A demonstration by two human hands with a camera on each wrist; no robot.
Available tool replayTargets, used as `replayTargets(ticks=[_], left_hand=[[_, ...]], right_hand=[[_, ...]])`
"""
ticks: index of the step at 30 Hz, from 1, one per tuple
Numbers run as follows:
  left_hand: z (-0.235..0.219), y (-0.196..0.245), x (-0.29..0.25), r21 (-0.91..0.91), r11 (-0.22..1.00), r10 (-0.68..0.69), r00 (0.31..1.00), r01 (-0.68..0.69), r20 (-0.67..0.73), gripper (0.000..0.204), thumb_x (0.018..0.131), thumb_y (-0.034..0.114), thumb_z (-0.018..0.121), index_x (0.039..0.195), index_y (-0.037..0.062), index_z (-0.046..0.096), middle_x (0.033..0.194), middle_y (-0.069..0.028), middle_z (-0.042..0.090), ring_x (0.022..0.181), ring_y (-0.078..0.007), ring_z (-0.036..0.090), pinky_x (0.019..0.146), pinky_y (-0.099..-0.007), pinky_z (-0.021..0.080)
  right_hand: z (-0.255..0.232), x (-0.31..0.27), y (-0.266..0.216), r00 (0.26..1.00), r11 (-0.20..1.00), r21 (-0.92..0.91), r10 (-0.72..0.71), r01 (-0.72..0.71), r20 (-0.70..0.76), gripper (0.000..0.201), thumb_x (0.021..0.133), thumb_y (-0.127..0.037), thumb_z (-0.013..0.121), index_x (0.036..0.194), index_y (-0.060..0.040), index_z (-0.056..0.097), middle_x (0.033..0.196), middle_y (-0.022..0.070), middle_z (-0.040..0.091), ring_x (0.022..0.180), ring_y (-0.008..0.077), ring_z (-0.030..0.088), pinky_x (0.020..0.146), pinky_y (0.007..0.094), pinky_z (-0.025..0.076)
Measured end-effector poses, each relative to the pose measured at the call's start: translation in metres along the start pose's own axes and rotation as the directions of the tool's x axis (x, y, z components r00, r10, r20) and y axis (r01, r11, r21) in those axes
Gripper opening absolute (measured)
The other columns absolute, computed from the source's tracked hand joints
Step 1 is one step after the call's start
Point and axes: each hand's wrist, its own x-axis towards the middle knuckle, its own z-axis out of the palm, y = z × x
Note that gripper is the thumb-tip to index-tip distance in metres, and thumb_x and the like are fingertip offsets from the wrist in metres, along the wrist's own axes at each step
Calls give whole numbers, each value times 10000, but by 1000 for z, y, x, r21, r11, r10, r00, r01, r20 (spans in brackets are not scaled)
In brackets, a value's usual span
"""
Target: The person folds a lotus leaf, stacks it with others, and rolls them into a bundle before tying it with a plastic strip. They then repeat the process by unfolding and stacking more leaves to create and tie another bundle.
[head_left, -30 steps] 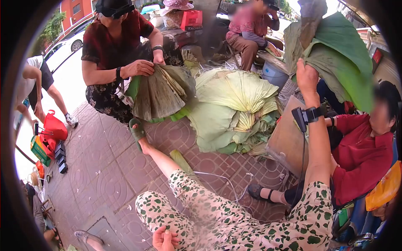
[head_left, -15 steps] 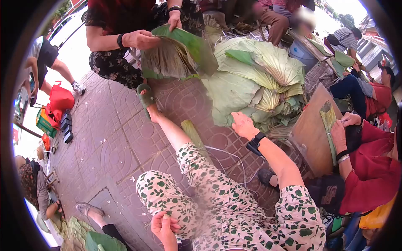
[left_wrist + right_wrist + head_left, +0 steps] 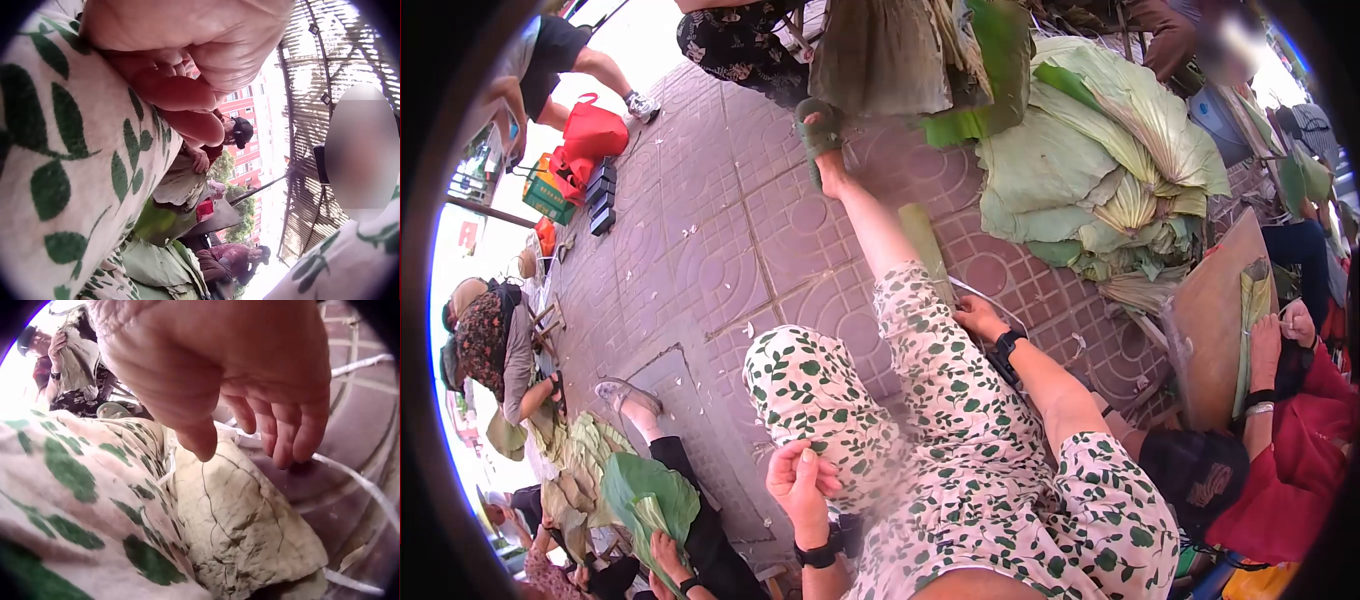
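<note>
My left hand [image 3: 804,484] rests palm up on the leaf-patterned trousers [image 3: 807,385], fingers loosely curled with nothing in them; the left wrist view shows that hand [image 3: 187,56] from close by. Beside the other trouser leg, my right hand [image 3: 982,318] reaches down near a folded pale leaf bundle [image 3: 926,250] lying on the paving. In the right wrist view the right hand [image 3: 250,375] hangs over this bundle [image 3: 244,519], its fingers pointing down and apart, gripping nothing. A white strip [image 3: 369,487] runs on the ground beside it.
A large pile of pale green leaves [image 3: 1090,160] lies ahead. Someone opposite holds brownish leaves [image 3: 880,60]. A brown board [image 3: 1220,320] leans at the right by a person in red. Red bags [image 3: 593,130] stand at the left.
My right hand has let go of the large green leaf, which now lies on the pile, and has come down and back towards the folded bundle. The left hand stays on the trousers. The view has tilted down.
</note>
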Motion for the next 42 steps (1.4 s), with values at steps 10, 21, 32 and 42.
replayTargets(ticks=[10,21,32,42], left_hand=[[-3,-7,-3,-10,997,78,991,-79,-104,107,892,106,543,968,30,554,578,-59,583,370,-91,483,322,-177,321],[3,-6,-1,-83,987,132,989,-137,-63,116,900,115,552,983,35,568,606,-39,587,389,-60,478,326,-168,303],[5,30,-18,185,653,686,677,-734,267,555,713,13,698,1223,9,480,1136,-112,543,976,-181,573,812,-301,485],[-19,63,-45,617,311,261,690,-723,676,706,586,265,776,1198,43,504,1056,-140,583,1017,-311,531,888,-384,425]], right_hand=[[33,28,-4,997,986,150,-70,71,-11,418,704,-283,697,1009,-7,621,976,207,641,958,341,600,827,376,443],[-126,-81,-71,977,844,495,-153,208,-150,331,758,-74,617,1074,21,594,888,36,626,801,100,557,727,251,458],[-180,-226,-214,716,770,112,-628,628,304,305,777,-124,663,1044,4,590,868,5,546,808,112,498,751,251,410],[-131,-245,-262,294,484,91,-660,871,692,277,768,-34,581,1043,-19,601,877,107,560,841,256,546,764,340,429]])
